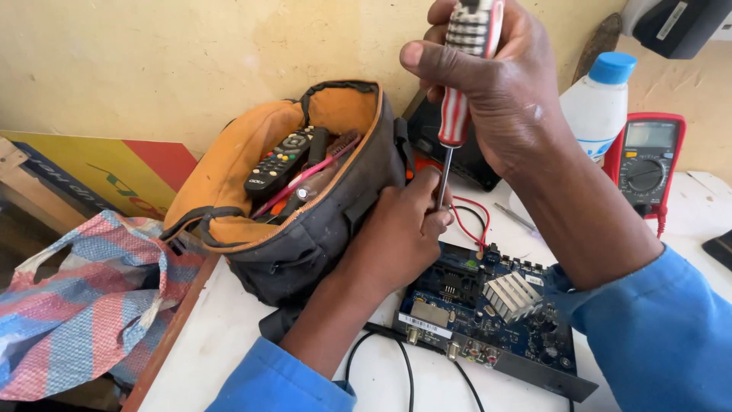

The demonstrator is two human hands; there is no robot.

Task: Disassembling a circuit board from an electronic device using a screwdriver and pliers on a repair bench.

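Head view, right hand gripping screwdriver, left hand steadying it (bag crowding board).

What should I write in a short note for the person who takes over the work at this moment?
Right hand: closed around the red-and-white screwdriver, held upright, tip down.
Left hand: steadies the metal shaft near its tip, at the back edge of the blue circuit board.
Board lies uncovered in its black tray on the white table.
Open tool pouch on the left, multimeter and white bottle behind.
Whether any screw is out, I cannot tell; the tip is hidden.
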